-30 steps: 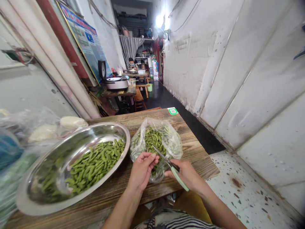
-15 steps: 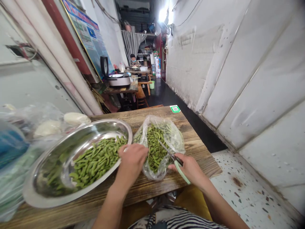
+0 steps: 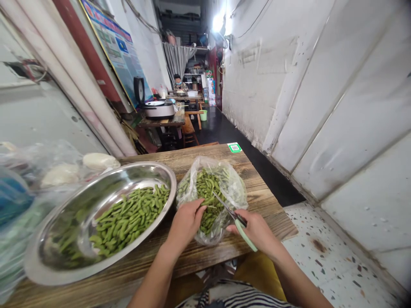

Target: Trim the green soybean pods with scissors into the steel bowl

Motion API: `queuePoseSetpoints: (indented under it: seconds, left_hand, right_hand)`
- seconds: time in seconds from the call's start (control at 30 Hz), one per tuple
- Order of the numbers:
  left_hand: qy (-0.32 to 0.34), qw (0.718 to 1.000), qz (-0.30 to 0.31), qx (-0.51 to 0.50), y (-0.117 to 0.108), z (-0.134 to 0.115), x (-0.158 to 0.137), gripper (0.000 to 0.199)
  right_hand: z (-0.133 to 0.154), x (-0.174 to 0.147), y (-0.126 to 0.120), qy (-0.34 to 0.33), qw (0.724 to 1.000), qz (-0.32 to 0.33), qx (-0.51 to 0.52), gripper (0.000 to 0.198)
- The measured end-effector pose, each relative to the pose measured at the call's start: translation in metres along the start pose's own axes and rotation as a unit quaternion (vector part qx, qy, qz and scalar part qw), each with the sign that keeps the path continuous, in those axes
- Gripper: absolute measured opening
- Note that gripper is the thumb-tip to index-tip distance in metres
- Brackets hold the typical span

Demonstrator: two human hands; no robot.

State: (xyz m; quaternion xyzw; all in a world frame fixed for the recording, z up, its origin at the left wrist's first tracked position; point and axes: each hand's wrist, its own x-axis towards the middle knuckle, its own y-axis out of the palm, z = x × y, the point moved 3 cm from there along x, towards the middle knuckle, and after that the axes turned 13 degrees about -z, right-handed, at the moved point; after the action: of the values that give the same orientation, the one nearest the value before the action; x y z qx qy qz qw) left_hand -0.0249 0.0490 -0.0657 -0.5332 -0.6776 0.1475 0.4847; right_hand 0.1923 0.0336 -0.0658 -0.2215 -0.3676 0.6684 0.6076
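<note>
My left hand [image 3: 188, 220] is closed in a pinch over the clear plastic bag [image 3: 239, 188], its fingertips on a green soybean pod [image 3: 209, 200]. Scissors [image 3: 228, 208] with pale green handles are in my right hand [image 3: 257, 231], their blades pointing left over the bag, close to my left fingertips. Loose soybean pods [image 3: 208, 182] fill the open bag. To the left stands a wide oval steel basin [image 3: 48, 276], with a heap of green pods [image 3: 131, 220] in its right half.
The wooden table [image 3: 263, 205] carries the basin and bag, with a green QR-code card [image 3: 234, 147] at its far edge. Plastic bags [image 3: 19, 231] crowd the left. Beyond are a rice cooker [image 3: 159, 110] and a seated person [image 3: 180, 83]. A white wall [image 3: 321, 107] runs along the right.
My left hand has moved from the basin's rim rightward to the bag and now pinches a pod near the scissors. My right hand stays almost in place with the scissors.
</note>
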Motion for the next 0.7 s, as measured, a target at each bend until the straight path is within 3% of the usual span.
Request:
queuePoseSetpoints:
  seconds: [0.2, 0.3, 0.4, 0.57, 0.7]
  left_hand:
    - [-0.009, 0.997, -0.057, 0.045, 0.0047, -0.0032, 0.0002, 0.037]
    - [-0.023, 0.995, -0.075, -0.059, 0.0032, -0.003, -0.0001, 0.034]
    - [-0.08, 0.983, -0.047, -0.159, 0.0029, -0.0032, -0.0022, 0.034]
    - [-0.211, 0.933, 0.006, -0.29, 0.0017, -0.0066, -0.005, 0.035]
    - [-0.282, 0.888, -0.032, -0.361, 0.0003, -0.0049, -0.0038, 0.034]
  right_hand:
    - [-0.0012, -0.0005, -0.0001, 0.012, 1.0, 0.004, 0.003, 0.036]
    - [0.0001, -0.0018, -0.0024, 0.015, 1.0, 0.004, 0.011, 0.036]
    - [0.0034, -0.0026, -0.0039, 0.008, 1.0, 0.007, 0.025, 0.036]
    - [0.0048, -0.0025, -0.0021, -0.006, 0.999, 0.01, 0.043, 0.036]
    - [0.0014, -0.0028, -0.0019, 0.013, 0.997, -0.005, 0.081, 0.042]
